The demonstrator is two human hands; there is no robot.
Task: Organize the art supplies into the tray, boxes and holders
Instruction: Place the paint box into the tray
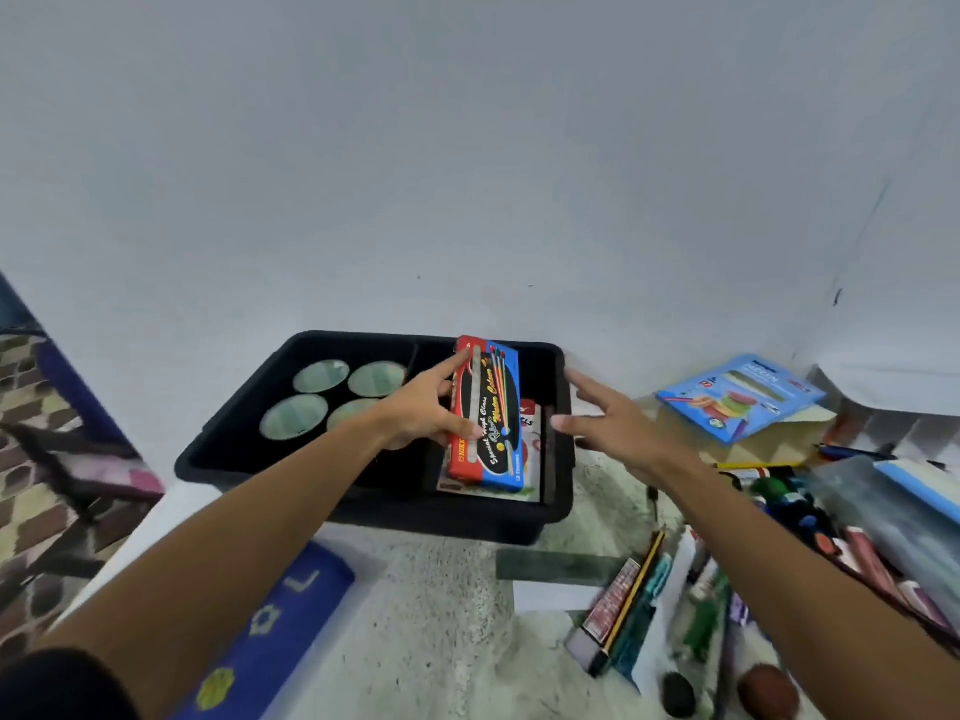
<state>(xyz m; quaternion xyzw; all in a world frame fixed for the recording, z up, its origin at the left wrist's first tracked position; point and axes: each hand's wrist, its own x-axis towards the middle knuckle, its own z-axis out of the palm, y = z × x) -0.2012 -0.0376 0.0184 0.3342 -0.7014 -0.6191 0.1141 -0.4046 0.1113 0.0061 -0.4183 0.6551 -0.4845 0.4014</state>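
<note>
Black plastic forms the tray (228,449) sitting against a pale wall (467,148) in the head view, the only view here. The tray is divided into two compartments. In its left compartment four round, pale green lidded containers (296,417) are lying flat in a cluster. In its right compartment a red and blue water colour box (488,413) is resting on top of a flat white packet (530,439), tilted so that its far end is leaning toward the tray's back rim.

The left hand (421,407) is reaching in from the lower left. Its index finger is stretching straight along the box's far left edge and its thumb is pressing against the near left edge, so the hand is touching the box with extended fingers rather than wrapping around it. The right hand (602,413) is hovering just beside the tray's right rim, fingers spread and straight, holding nothing and apart from the box.

To the right of the tray, a blue packet of modelling clay (737,394) is lying on a tan cardboard box (769,444). Nearer the viewer on the right, a blurred heap of supplies (805,511) is spreading over the speckled floor (431,615): pencils, paint tubes, and a dark red pencil packet (613,597). A blue mat with yellow shapes (280,615) is lying at the lower left, with patterned fabric (41,433) beyond it at the left edge.
</note>
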